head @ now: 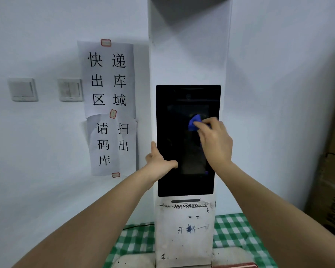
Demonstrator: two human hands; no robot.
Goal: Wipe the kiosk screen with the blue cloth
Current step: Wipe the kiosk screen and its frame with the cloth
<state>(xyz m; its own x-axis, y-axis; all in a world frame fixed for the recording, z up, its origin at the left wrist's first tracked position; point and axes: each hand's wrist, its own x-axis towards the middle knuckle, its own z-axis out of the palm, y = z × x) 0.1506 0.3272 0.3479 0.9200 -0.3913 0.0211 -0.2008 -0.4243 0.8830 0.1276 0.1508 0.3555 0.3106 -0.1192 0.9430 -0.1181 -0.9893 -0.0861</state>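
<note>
Currently, the right hand (pixel 214 141) presses the blue cloth (pixel 195 122) flat-fingered against the black kiosk screen (pixel 174 136), right of frame centre, the cloth bunched under the fingertips. The left hand (pixel 158 159) grasps the screen's left edge, thumb on the glass, fingers behind the edge. Two paper notices (pixel 109 105) hang left of the white kiosk column (pixel 188 55); green checked tablecloth (pixel 232 229) lies below.
</note>
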